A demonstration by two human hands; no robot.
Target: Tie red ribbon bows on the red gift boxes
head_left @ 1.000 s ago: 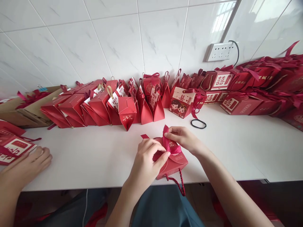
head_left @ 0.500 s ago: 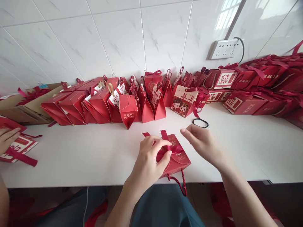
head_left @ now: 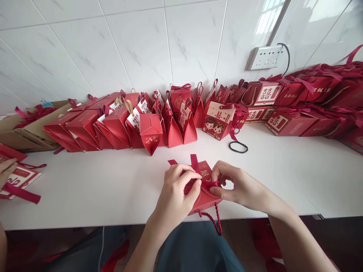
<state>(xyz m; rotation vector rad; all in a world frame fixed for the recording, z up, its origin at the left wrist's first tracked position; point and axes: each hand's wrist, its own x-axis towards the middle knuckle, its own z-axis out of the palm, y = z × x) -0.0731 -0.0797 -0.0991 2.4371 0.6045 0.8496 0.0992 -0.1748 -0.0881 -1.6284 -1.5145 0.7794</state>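
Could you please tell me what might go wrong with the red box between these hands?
The ribbon might loosen if the left hand relaxes its pinch. The rope handle, hanging over the front edge of the table, could snag. The box sits close to that edge, so a tug might pull it off.

The box [head_left: 202, 200] is red, its ribbon [head_left: 194, 162] crimson; white bench [head_left: 113, 189]; white tiles [head_left: 193, 45] veined grey; black band [head_left: 238, 152].

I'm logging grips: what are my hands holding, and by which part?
The ribbon on the red box: your left hand pinches near its middle, your right hand the part just rightward.
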